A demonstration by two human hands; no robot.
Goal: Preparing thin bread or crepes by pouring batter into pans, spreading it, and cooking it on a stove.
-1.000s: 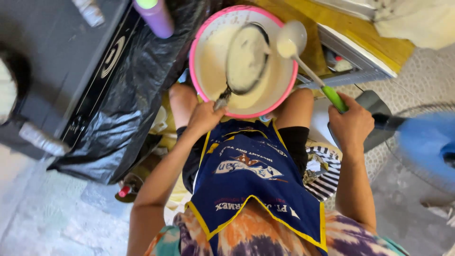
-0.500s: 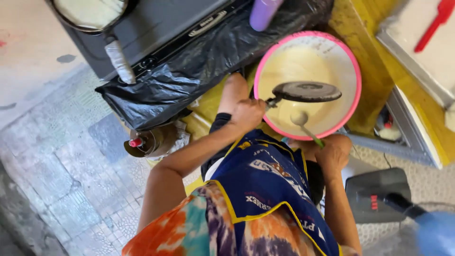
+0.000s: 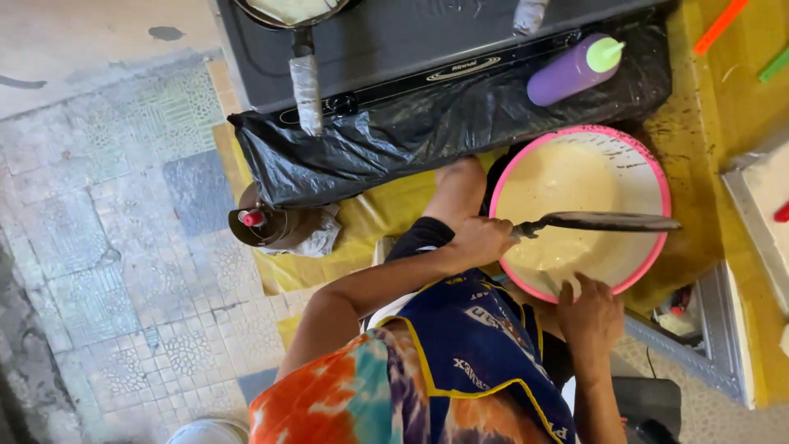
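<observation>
A pink-rimmed bowl [image 3: 657, 177] of pale batter sits on a yellow surface in front of me. My left hand [image 3: 479, 240] grips the handle of a small dark frying pan [image 3: 608, 222], held edge-on and level over the batter. My right hand [image 3: 588, 316] rests at the bowl's near rim, fingers curled over the edge. What it holds, if anything, is hidden. I wear a blue apron with yellow trim over a tie-dye shirt.
A black stove [image 3: 427, 41] stands beyond the bowl, its front draped in a black plastic bag [image 3: 394, 144]. On it are another pan with a foil-wrapped handle [image 3: 306, 86] and a purple squeeze bottle [image 3: 571, 72]. A metal tray [image 3: 752, 247] lies to the right, and patterned floor tiles to the left.
The view has swung left and closer. The ladle that my right hand held a second ago is out of sight. The pan has turned from tilted to flat, edge-on, over the bowl.
</observation>
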